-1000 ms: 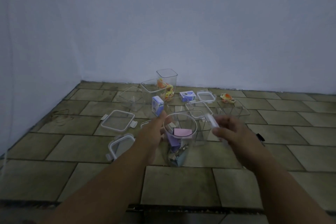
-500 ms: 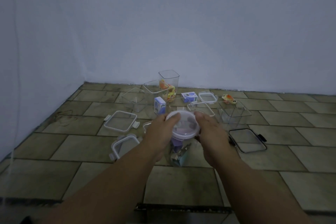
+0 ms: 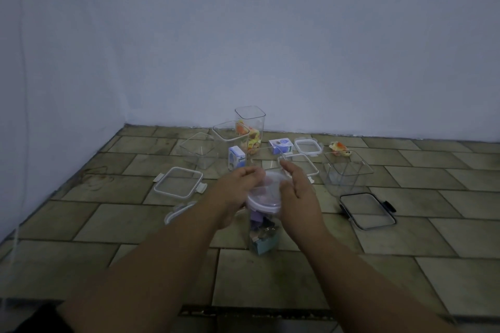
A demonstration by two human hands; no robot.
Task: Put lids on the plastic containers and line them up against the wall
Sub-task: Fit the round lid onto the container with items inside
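Both hands meet over the round lid [image 3: 266,193]: the left hand [image 3: 238,186] curls its fingers round the lid's left rim and the right hand [image 3: 296,192] cups the right rim, thumb on top, so the two are clamped on the lid from either side. It sits on the mouth of the tall clear container [image 3: 262,227], which stands on the tiled floor [image 3: 270,278] nearer the person than the other pieces and well away from the wall [image 3: 297,62]. To finish the step well, the press should probably come straight down and evenly on both sides — a lopsided push could seat one edge, leave the other raised, or tip the narrow container. Whether the lid is fully home cannot be told, since the fingers hide much of the rim. The lid looks translucent with a pale, faintly lilac edge; through the container's clear wall small items show, purple above, teal near the base. Beyond it several open square containers [image 3: 231,140] and loose clip lids [image 3: 178,181] lie scattered, none yet lined up against the wall.
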